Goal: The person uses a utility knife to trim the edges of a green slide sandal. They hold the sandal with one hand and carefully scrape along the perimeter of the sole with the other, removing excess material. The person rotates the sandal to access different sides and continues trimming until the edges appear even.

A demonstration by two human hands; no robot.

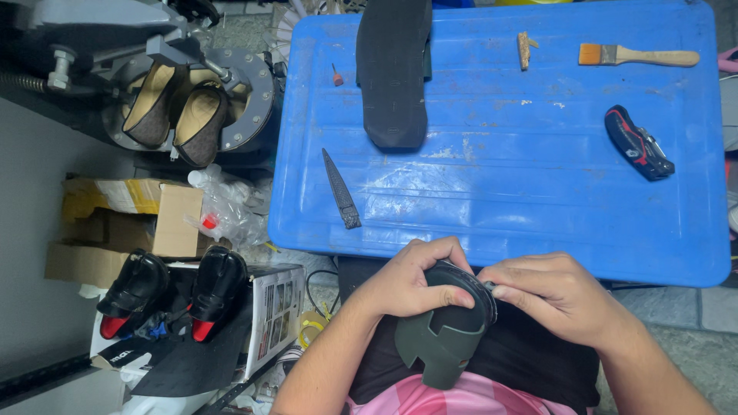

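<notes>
A dark grey-green shoe upper (442, 338) with a black sole edge rests on my lap over a black cloth. My left hand (407, 280) grips its top from the left, fingers curled over the rim. On the right side my right hand (557, 296) pinches the sole edge with its fingertips. Both hands sit just below the front edge of a blue plastic lid (538, 192) that serves as a work surface.
On the blue lid lie a long black sole (392, 69), a pointed file (340, 188), a paintbrush (638, 55), a black-and-red folding tool (636, 143) and a small wood scrap (524, 50). Left: a press holding two shoes (177, 111), cardboard boxes (127, 223), a black shoe pair (177, 288).
</notes>
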